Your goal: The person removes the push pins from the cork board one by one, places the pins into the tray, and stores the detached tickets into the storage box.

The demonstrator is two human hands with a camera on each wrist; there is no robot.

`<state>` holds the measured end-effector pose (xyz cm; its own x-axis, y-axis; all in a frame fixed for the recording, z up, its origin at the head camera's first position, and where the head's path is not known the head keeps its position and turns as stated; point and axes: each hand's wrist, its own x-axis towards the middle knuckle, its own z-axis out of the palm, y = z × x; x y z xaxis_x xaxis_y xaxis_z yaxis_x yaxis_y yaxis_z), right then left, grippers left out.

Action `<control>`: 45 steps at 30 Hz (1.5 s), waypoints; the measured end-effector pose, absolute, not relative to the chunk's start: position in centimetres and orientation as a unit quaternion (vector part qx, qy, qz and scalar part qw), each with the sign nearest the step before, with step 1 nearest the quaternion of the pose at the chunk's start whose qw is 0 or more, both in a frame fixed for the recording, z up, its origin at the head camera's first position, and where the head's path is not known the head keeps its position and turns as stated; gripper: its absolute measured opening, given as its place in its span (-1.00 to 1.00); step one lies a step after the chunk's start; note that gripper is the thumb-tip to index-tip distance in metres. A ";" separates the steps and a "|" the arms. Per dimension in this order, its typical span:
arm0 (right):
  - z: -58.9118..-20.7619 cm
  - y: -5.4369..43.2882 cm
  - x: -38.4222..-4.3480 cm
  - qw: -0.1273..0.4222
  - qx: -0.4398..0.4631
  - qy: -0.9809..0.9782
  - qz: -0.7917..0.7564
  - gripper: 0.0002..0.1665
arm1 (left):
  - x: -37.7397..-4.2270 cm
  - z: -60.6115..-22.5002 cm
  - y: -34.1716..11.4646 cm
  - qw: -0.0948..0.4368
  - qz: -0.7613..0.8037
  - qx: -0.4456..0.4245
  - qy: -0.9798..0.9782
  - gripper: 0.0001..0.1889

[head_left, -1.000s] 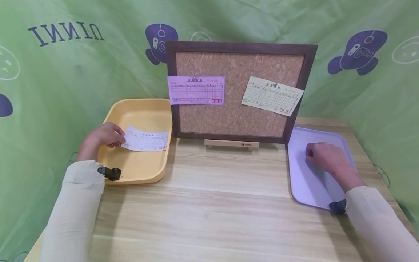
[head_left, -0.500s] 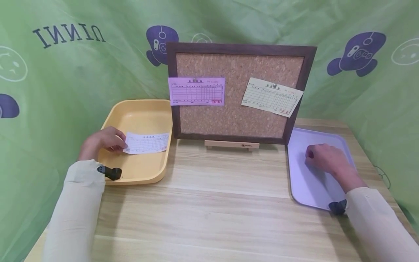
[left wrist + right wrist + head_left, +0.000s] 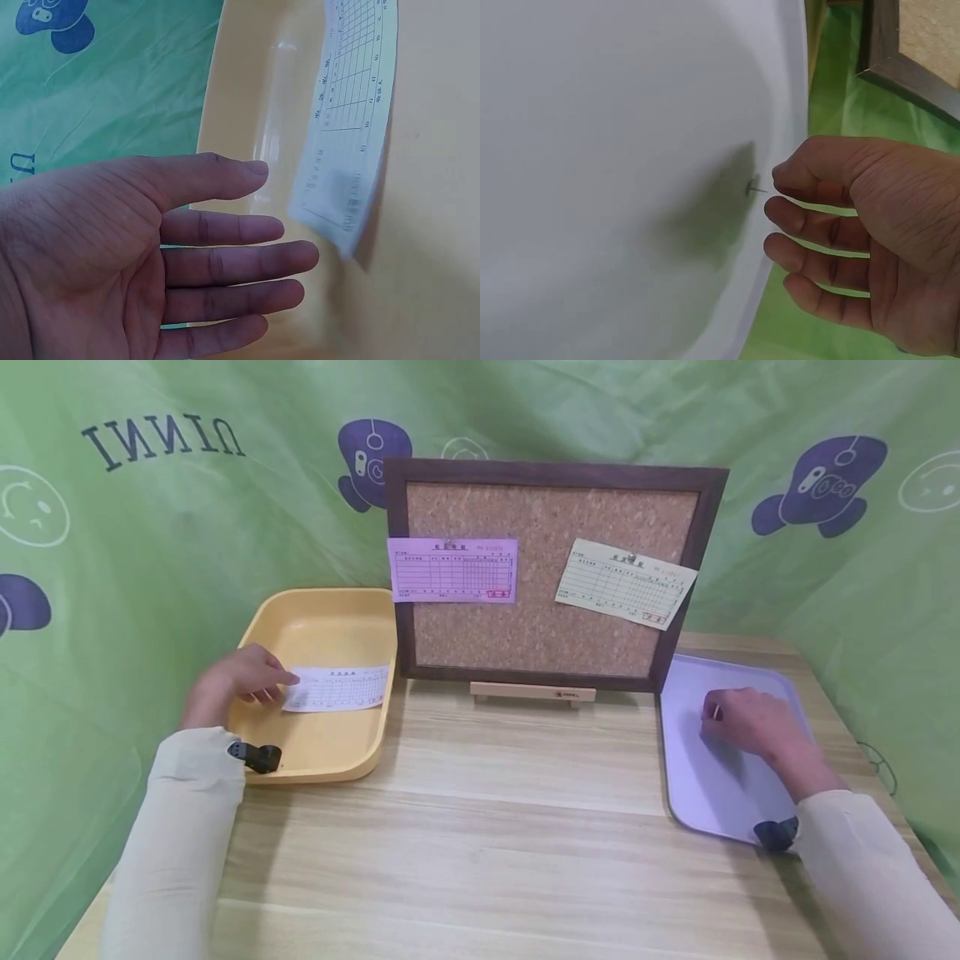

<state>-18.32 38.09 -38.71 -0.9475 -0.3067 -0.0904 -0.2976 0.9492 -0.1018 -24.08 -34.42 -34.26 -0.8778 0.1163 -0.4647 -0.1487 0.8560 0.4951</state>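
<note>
Over the yellow tray (image 3: 315, 745), my left hand (image 3: 243, 675) has its fingers extended and holds nothing. A white receipt slip (image 3: 337, 687) lies inside that tray, just beyond the fingertips; in the left wrist view a gap separates the thumb from the slip (image 3: 352, 127). My right hand (image 3: 750, 722) hovers over the lilac tray (image 3: 693, 785) with loosely bent fingers. Close in front of its thumb and forefinger, a small thumbtack (image 3: 751, 187) shows against the tray in the right wrist view, with thumb and forefinger apart.
A framed cork board (image 3: 536, 639) stands on a small wooden stand (image 3: 532, 692) between the trays. Pinned to it are a pink receipt slip (image 3: 453, 571) at left and a pale yellow one (image 3: 626, 585), tilted, at right. Green printed cloth (image 3: 562, 410) hangs behind.
My left hand has let go of the white slip, its fingers opening, and the slip now lies flatter in the yellow tray. The right hand has stayed nearly in place, thumb and forefinger slightly parting.
</note>
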 end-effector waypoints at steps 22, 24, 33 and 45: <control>-34.3 30.9 -17.2 -0.058 -0.227 0.970 -0.072 -0.93 | -23.5 -31.4 -30.1 0.115 0.219 0.077 0.966 -0.69; -34.1 29.9 -17.4 -0.068 -0.234 0.966 -0.087 -0.95 | -23.3 -31.3 -29.3 0.089 0.220 0.088 0.968 -0.70; -34.1 25.4 -18.1 -0.165 -0.261 0.944 -0.113 -0.96 | -22.7 -30.7 -25.2 -0.086 0.248 0.094 0.960 -0.72; -34.5 19.4 -20.3 -0.325 -0.325 0.864 -0.205 -0.92 | -22.8 -31.7 -21.5 -0.195 0.320 0.078 0.924 -0.78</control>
